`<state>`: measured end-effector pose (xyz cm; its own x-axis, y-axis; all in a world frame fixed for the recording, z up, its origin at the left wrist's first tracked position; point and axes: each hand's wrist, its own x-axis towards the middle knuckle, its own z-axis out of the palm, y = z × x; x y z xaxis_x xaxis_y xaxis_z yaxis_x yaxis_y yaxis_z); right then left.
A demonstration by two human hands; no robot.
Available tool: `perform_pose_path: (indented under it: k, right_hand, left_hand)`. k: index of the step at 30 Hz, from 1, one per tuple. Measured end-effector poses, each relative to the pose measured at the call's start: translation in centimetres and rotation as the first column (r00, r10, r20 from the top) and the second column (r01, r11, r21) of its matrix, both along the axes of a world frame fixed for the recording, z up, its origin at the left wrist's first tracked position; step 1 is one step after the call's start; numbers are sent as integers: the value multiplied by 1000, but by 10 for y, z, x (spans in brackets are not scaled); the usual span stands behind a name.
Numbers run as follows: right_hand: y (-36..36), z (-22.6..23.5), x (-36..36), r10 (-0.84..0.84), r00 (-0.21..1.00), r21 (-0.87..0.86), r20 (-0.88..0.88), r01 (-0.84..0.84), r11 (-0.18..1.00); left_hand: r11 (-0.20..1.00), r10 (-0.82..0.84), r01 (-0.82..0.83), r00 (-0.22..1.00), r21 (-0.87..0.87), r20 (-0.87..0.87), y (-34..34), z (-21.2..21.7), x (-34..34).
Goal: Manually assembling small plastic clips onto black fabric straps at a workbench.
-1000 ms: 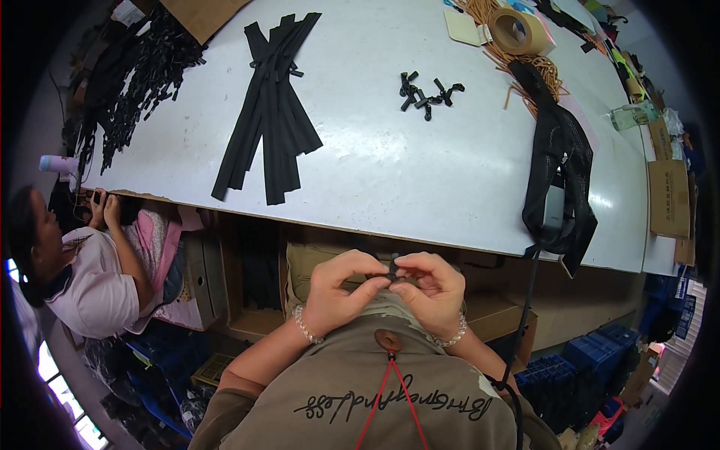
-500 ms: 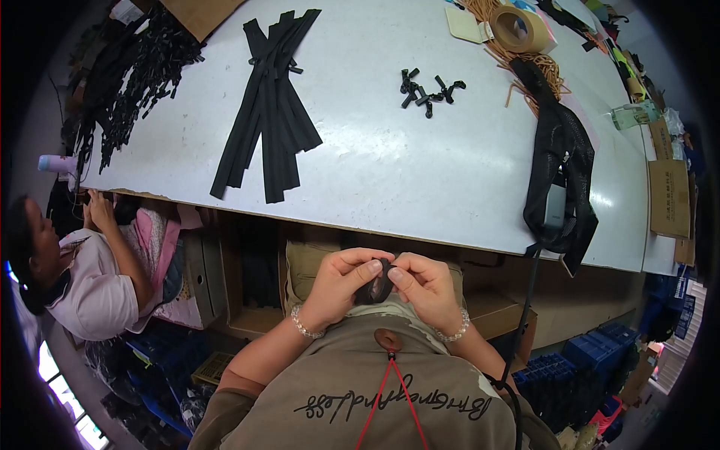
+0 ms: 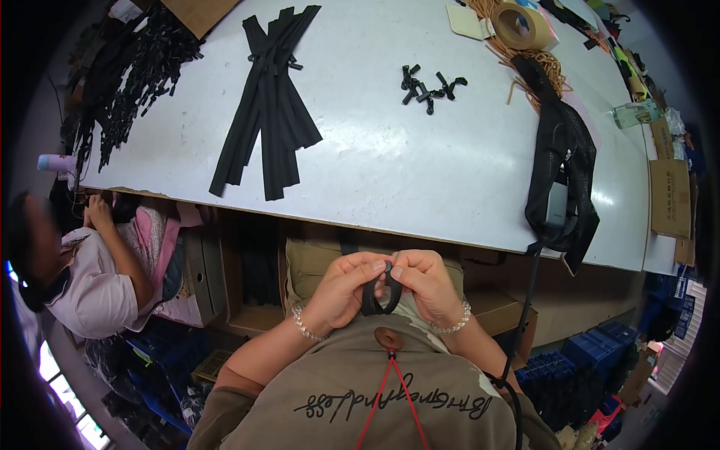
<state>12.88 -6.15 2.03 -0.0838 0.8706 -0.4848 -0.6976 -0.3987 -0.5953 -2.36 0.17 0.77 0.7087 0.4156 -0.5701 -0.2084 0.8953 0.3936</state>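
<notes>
Between my two hands, in front of my chest and below the table's near edge, hangs a loop of black strap [image 3: 382, 305]. My left hand [image 3: 346, 287] pinches its upper part between thumb and fingers. Opposite it, my right hand [image 3: 425, 285] grips the same strap at the top, the thumbs close together. Whatever lies right under the fingertips is hidden. Across the table, several flat black straps [image 3: 271, 127] lie in a crossed bundle. Small black plastic pieces [image 3: 429, 94] form a loose cluster to their right.
A white table [image 3: 360, 172] spans the view ahead. At its right lies a black mesh pouch [image 3: 559, 165] holding a grey device, with a cable running to me. Tan tape [image 3: 519, 28] and brown cords sit behind. Black cords [image 3: 142, 82] pile far left; a co-worker [image 3: 97, 277] sits at left.
The strap loop has widened and now hangs rounder between my hands. My right hand has turned slightly, its fingers more curled. The co-worker's head has moved and is blurred.
</notes>
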Motion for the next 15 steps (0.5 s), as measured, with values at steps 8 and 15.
perform_pose_path:
  k: [8,15]
  right_hand:
    - [1,-6,-3,-2,999,86,37,-1,996]
    - [0,-9,-2,4,999,92,40,-8,996]
  left_hand:
    - [997,71,-69,997,42,-29,3,0,1]
    - [992,48,-44,998,118,-29,2,2,2]
